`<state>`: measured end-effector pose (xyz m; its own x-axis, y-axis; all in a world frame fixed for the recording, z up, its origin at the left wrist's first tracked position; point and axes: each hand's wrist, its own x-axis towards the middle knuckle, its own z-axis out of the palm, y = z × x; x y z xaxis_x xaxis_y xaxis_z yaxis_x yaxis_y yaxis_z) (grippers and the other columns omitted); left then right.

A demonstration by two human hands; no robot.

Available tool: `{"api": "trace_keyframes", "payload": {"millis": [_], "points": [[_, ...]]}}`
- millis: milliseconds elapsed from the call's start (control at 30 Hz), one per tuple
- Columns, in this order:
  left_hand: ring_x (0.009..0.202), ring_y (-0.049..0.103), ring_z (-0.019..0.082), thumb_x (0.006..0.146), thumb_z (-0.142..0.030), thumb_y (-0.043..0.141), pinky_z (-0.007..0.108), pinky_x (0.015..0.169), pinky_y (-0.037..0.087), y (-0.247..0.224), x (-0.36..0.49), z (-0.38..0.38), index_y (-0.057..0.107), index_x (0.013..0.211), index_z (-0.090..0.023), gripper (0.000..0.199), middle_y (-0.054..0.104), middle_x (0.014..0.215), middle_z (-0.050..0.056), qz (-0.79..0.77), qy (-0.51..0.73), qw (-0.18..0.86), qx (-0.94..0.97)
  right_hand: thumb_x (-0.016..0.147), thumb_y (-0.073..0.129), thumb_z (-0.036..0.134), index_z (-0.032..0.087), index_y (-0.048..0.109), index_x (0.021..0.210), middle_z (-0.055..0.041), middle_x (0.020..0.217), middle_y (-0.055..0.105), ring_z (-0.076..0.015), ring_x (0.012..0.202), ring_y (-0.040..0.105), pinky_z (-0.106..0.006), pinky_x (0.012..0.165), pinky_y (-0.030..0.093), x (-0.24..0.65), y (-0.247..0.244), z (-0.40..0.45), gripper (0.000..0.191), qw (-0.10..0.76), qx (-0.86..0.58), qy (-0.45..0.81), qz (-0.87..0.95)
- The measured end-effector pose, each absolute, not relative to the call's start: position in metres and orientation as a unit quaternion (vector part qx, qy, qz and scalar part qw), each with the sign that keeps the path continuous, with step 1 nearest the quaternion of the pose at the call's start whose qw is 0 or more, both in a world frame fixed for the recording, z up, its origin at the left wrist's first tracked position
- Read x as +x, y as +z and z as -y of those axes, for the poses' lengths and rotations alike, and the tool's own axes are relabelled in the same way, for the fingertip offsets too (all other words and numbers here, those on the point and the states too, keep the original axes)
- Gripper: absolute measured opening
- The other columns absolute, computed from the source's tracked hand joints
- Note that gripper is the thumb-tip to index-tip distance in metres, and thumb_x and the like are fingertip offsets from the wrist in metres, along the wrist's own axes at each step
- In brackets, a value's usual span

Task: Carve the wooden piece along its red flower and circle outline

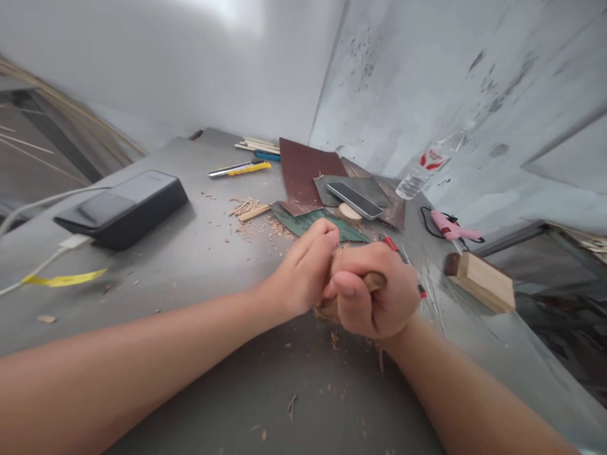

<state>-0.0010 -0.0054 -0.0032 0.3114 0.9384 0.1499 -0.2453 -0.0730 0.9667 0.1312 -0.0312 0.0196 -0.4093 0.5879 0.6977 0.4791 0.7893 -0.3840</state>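
My left hand point(308, 268) is closed just left of my right one, its fingers curled against a piece of wood that is mostly hidden. My right hand point(379, 287) wraps round a brown wooden handle point(374, 280), whose rounded end shows between thumb and fingers. Both hands press together above the grey table point(227, 354). What lies between them is largely covered. Behind them are a green sandpaper sheet point(303, 221), a round wood slice point(349, 213) and a phone point(355, 200).
Wood shavings point(246, 208) and a yellow cutter point(249, 168) lie beyond the hands. On the left sits a black device point(126, 208) with a white cable. Rightward are a bottle point(429, 164), a pink glue gun point(455, 229), a wooden block point(484, 281) and thin metal tools.
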Motion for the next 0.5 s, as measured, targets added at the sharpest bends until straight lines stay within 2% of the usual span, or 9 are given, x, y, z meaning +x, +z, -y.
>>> {"api": "trace_keyframes", "payload": {"millis": [133, 300, 367, 500], "points": [[0.078, 0.044, 0.015, 0.102, -0.03, 0.047, 0.03, 0.073, 0.039, -0.007, -0.001, 0.0, 0.047, 0.077, -0.021, 0.026, 0.045, 0.079, -0.001, -0.335, 0.511, 0.6, 0.516, 0.108, 0.051, 0.04, 0.026, 0.051, 0.083, 0.0051, 0.057, 0.06, -0.0127, 0.047, 0.058, -0.028, 0.048, 0.045, 0.123, 0.028, 0.038, 0.029, 0.503, -0.293, 0.069, 0.81], [0.075, 0.051, 0.016, 0.096, -0.03, 0.048, 0.03, 0.071, 0.042, -0.006, -0.002, -0.005, 0.052, 0.076, -0.021, 0.023, 0.053, 0.077, 0.0, -0.312, 0.508, 0.657, 0.462, 0.107, 0.053, 0.044, 0.03, 0.054, 0.084, 0.0048, 0.057, 0.059, -0.015, 0.041, 0.052, -0.034, 0.047, 0.046, 0.121, 0.046, 0.043, 0.028, 0.595, -0.339, 0.14, 0.715], [0.069, 0.053, 0.017, 0.091, -0.032, 0.051, 0.031, 0.067, 0.045, -0.003, -0.003, -0.006, 0.053, 0.077, -0.021, 0.018, 0.056, 0.076, 0.001, -0.295, 0.494, 0.708, 0.41, 0.105, 0.057, 0.048, 0.03, 0.054, 0.08, 0.0054, 0.052, 0.057, -0.0153, 0.037, 0.045, -0.035, 0.044, 0.04, 0.125, 0.052, 0.038, 0.031, 0.616, -0.347, 0.206, 0.676], [0.066, 0.054, 0.016, 0.085, -0.031, 0.058, 0.029, 0.064, 0.047, 0.003, -0.005, -0.005, 0.055, 0.077, -0.02, 0.014, 0.058, 0.075, 0.001, -0.272, 0.486, 0.751, 0.353, 0.105, 0.055, 0.052, 0.028, 0.048, 0.079, 0.0068, 0.046, 0.05, -0.0151, 0.037, 0.039, -0.033, 0.044, 0.031, 0.131, 0.058, 0.025, 0.036, 0.598, -0.37, 0.376, 0.603]]}}
